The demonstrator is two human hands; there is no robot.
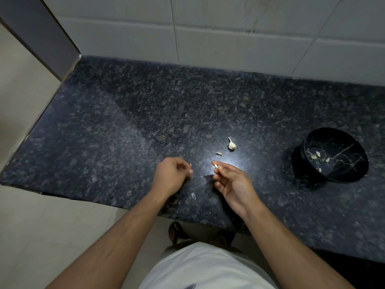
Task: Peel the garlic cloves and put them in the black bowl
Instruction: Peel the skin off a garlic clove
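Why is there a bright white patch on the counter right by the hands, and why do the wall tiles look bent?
Head view: the patch is glare from overhead light on the polished dark speckled granite counter, beside the right hand; the white wall tiles curve through wide-angle distortion; edges are dim.

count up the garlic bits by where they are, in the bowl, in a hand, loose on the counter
In the black bowl: 5 peeled cloves
In the right hand: 1 clove
Loose on the counter: 2 garlic pieces, a larger one and a small one
Total: 8
A skin scrap lies near the counter edge, not counted.
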